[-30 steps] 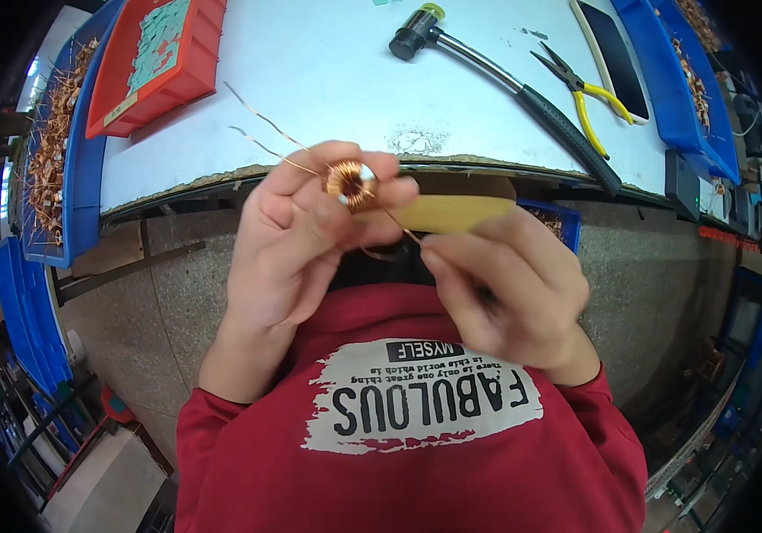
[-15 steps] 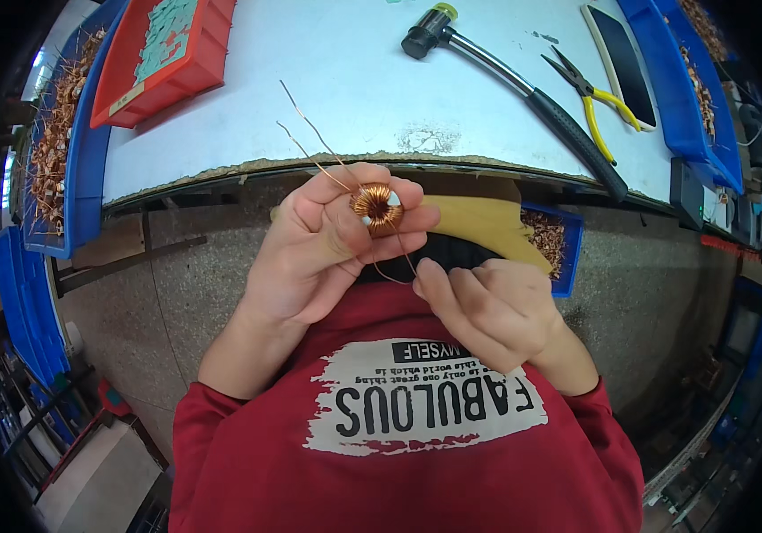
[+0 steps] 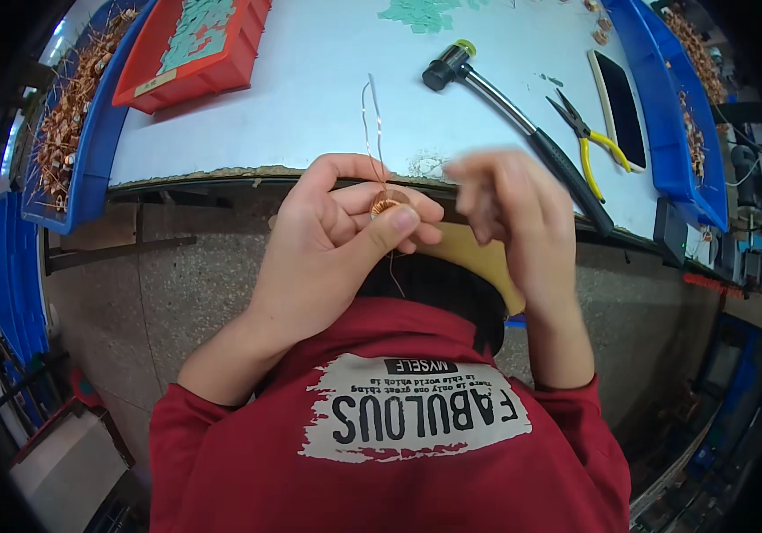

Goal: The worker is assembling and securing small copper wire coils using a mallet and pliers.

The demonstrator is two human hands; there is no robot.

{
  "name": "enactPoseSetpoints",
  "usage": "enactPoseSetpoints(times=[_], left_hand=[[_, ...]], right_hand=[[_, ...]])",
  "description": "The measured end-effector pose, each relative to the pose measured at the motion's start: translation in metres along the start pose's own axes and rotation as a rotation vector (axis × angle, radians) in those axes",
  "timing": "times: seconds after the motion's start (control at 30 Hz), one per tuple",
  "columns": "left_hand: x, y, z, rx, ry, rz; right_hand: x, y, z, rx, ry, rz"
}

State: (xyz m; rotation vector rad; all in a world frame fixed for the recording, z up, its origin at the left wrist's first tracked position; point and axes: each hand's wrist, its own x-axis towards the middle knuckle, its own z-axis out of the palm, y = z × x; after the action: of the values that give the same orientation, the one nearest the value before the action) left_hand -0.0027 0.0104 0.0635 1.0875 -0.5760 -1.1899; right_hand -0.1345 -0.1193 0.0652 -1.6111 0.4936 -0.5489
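Observation:
A ring-shaped coil (image 3: pixel 386 205) wound with copper wire is pinched between the thumb and fingers of my left hand (image 3: pixel 336 226), just off the table's front edge. Two long wire ends stand up from it over the tabletop, and a thinner one hangs below toward my lap. My thumb covers part of the ring. To the right, apart from the coil, my right hand (image 3: pixel 518 200) is raised and smeared by motion. Its fingers look bent, but whether anything is between them cannot be made out.
On the white table (image 3: pixel 310 98) lie a hammer (image 3: pixel 514 115), yellow-handled pliers (image 3: pixel 590 147), a phone (image 3: pixel 621 107) and green pieces (image 3: pixel 421 12). A red bin (image 3: pixel 221 75) of green pieces stands left. Blue bins (image 3: pixel 96 169) with copper coils flank the table.
My right hand has let go of the lower wire and moved up and right. The coil has turned in my left hand, its long wires now pointing straighter up. The view has shifted slightly.

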Motion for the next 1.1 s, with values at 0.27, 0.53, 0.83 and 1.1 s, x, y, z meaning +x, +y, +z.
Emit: enactPoseSetpoints(times=[0.27, 0.53, 0.83, 1.1], left_hand=[[-0.004, 0.000, 0.008, -0.017, -0.030, -0.032], [-0.008, 0.000, -0.003, 0.299, -0.008, 0.094], [-0.007, 0.001, 0.002, 0.477, -0.042, 0.050], [0.002, 0.001, -0.010, -0.077, 0.014, 0.151]], right_hand=[[0.080, -0.010, 0.001, 0.555, -0.753, 0.408], [0.049, 0.007, -0.002, 0.752, -0.457, 0.319], [0.043, -0.025, -0.007, 0.191, -0.333, 0.209], [0.031, -0.003, 0.012, 0.052, -0.067, 0.017]])
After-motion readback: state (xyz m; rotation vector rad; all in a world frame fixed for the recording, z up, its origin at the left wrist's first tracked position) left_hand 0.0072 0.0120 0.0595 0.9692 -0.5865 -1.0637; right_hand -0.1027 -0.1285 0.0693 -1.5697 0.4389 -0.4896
